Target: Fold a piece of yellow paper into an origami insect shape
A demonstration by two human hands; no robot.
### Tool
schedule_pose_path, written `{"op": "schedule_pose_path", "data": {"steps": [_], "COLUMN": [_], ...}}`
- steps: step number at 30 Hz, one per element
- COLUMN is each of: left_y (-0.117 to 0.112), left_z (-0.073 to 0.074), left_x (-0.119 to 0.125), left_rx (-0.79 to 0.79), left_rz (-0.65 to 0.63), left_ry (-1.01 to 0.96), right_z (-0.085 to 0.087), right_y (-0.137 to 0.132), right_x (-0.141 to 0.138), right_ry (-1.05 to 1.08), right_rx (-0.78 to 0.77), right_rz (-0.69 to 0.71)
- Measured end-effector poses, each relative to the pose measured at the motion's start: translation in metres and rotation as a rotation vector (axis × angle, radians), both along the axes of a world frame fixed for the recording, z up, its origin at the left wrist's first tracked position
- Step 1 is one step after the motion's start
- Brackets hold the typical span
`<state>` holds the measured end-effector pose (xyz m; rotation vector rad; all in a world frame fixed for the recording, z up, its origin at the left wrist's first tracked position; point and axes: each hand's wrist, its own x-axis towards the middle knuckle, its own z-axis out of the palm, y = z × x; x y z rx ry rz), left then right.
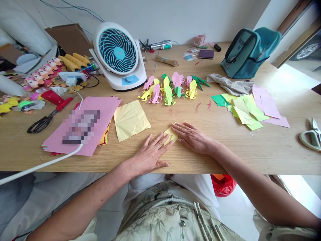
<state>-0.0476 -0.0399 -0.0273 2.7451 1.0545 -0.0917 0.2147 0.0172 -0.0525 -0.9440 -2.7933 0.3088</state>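
A small folded piece of yellow paper [171,135] lies flat on the wooden table near its front edge. My left hand [151,152] rests with spread fingers, its fingertips on the paper's left side. From the other side, my right hand [192,137] lies flat, fingers stretched over the paper's right edge. Parts of the paper are hidden beneath the fingers. A creased square of yellow paper [131,120] sits left of my hands. Behind them stands a row of folded pink, yellow and green paper figures [168,90].
A white and blue fan [117,53] stands behind. Pink sheets [85,127] with a blurred-out item on top and a white cable lie left, near a red-handled tool [54,108]. Loose paper pieces [244,110], a teal bag [248,53] and scissors [312,137] are right.
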Motion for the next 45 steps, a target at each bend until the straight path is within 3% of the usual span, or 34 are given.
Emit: {"op": "schedule_pose_path", "data": {"steps": [6,12,17,19,23,30,36,45], "left_y": [-0.005,-0.003,-0.017,-0.023,-0.022,-0.013,-0.012,-0.01], "left_z": [0.002,0.017,0.02,0.014,-0.001,-0.005,-0.005,-0.004], "left_x": [-0.004,-0.012,0.024,0.045,0.068,0.059,0.054,0.035], "left_rx": [0.022,0.059,0.158,0.19,0.139,0.06,0.055,0.056], "left_rz": [0.012,0.03,0.104,0.125,0.315,0.279,0.255,0.156], "left_ry": [-0.003,-0.01,-0.062,-0.089,-0.027,-0.034,-0.029,-0.017], "right_z": [0.0,0.008,0.017,0.019,0.019,0.014,0.007,0.0], "right_y": [-0.002,-0.014,-0.026,-0.03,-0.037,-0.035,-0.038,-0.065], "right_x": [-0.002,-0.006,-0.011,-0.013,-0.011,-0.001,0.0,-0.008], "right_ry": [0.009,-0.013,-0.025,-0.043,-0.074,0.011,-0.019,-0.003], "right_rx": [0.001,0.043,0.112,0.13,0.15,0.121,0.096,0.138], "right_rz": [-0.023,-0.086,-0.137,-0.149,-0.167,-0.168,-0.058,-0.131]}}
